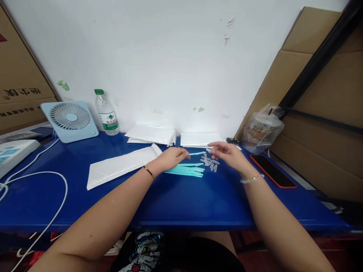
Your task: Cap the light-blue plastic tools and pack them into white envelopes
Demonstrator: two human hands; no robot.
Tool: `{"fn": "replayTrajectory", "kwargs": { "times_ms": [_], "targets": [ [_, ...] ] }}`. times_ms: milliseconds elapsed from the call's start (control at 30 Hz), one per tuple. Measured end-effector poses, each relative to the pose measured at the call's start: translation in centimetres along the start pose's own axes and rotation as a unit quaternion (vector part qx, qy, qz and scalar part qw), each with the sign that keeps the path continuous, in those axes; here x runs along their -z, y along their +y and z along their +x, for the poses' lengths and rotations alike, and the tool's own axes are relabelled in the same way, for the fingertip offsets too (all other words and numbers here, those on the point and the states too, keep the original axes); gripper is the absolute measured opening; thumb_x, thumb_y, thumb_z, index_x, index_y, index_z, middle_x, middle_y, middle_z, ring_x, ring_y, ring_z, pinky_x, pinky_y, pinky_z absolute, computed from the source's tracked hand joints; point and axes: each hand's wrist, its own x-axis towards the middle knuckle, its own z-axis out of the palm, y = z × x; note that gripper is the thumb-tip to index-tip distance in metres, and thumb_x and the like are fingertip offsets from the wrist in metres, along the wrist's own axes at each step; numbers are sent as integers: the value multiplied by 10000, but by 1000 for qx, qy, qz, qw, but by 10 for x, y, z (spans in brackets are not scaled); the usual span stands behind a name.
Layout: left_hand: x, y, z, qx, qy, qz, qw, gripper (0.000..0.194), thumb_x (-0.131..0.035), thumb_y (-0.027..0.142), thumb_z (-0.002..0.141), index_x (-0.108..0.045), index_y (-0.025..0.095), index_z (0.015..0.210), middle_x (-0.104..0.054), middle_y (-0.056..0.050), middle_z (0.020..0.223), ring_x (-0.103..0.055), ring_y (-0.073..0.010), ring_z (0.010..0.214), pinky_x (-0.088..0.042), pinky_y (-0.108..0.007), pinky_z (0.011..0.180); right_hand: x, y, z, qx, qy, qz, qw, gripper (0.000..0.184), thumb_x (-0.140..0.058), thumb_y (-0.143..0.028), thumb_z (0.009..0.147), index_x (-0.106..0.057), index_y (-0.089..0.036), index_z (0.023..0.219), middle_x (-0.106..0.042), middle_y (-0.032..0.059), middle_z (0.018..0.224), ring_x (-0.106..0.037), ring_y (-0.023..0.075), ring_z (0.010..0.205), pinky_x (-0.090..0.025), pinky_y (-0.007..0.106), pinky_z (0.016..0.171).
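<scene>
My left hand (174, 156) is closed in a pinch on a slim turquoise razor (197, 153), like an eyebrow razor, which points right toward my other hand. Below it, a loose bunch of similar turquoise razors (187, 172) lies on the table. My right hand (227, 155) has its thumb and fingers drawn together around a small translucent cap (208, 150), close to the held razor's tip; the fingers partly hide the grip. Several more translucent caps (210, 162) are scattered just under my right fingertips.
A white padded mailer (121, 166) lies left of the razors on the blue table (198, 207). More mailers (151, 134) are stacked by the wall. A fan (70, 119), water bottle (107, 115) and white cable (66, 185) occupy the left; a phone (272, 171) and bagged cup (262, 126) the right.
</scene>
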Motion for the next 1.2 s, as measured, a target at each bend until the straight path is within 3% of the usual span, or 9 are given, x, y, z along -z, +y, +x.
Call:
{"fn": "replayTrajectory", "kwargs": {
  "times_ms": [133,267,400,700,767,867,1000,1067,1200],
  "targets": [
    [-2,0,0,5,39,24,999,322,-385,421,899,-623,209,949,-666,-17,937,-592,-178,823,-426,-261,720,-4,3,3,-15,57,91,994,350,-686,-454,723,-609,-166,907,-619,21,706,-579,117,593,-465,246,547],
    [0,1,-2,9,59,27,998,318,-367,405,909,-619,211,920,-666,-20,931,-594,-182,815,-432,-264,708,-8,2,4,-63,64,155,984,355,-758,-426,651,-650,-137,825,-641,40,711,-600,121,596,-472,237,545],
    [1,-1,-1,11,55,36,998,306,-389,385,903,-636,209,940,-665,-29,971,-598,-189,863,-444,-265,735,-12,2,5,-50,77,176,980,319,-738,-434,680,-651,-140,770,-650,30,668,-589,106,522,-438,222,489],
    [-4,-3,2,-24,46,36,998,309,-408,374,901,-652,201,976,-664,-32,955,-597,-174,875,-447,-260,781,-32,3,6,-19,24,159,987,313,-684,-454,736,-650,-147,790,-676,47,706,-621,125,579,-472,238,546],
    [-5,-6,3,-24,54,38,998,310,-432,381,889,-666,196,975,-657,-41,964,-594,-176,891,-448,-261,803,-34,5,6,-25,4,126,992,334,-648,-477,759,-656,-147,811,-680,57,727,-619,130,588,-472,242,550],
    [-7,-16,7,7,65,51,997,300,-477,375,860,-681,197,988,-648,-46,993,-592,-183,905,-450,-266,809,-25,9,7,-19,21,-19,999,330,-593,-475,796,-674,-157,819,-664,43,684,-577,122,553,-439,232,520],
    [-13,-31,11,46,21,92,994,261,-507,343,827,-679,233,990,-649,-22,896,-593,-175,805,-440,-256,697,-10,16,5,3,26,-215,976,213,-606,-369,781,-694,-175,775,-676,40,732,-587,145,623,-427,233,539],
    [-16,-33,12,44,8,116,992,260,-537,334,803,-666,236,1006,-645,-19,877,-588,-175,796,-429,-253,684,-9,18,5,7,5,-254,967,183,-611,-341,769,-694,-179,790,-682,41,761,-598,150,644,-434,236,556],
    [-17,-26,10,0,41,150,988,339,-626,415,736,-650,227,1017,-634,-38,976,-574,-197,886,-422,-267,724,-19,22,6,13,-21,-295,955,193,-664,-313,710,-683,-175,844,-671,29,730,-608,148,621,-433,230,554]
  ]
}}
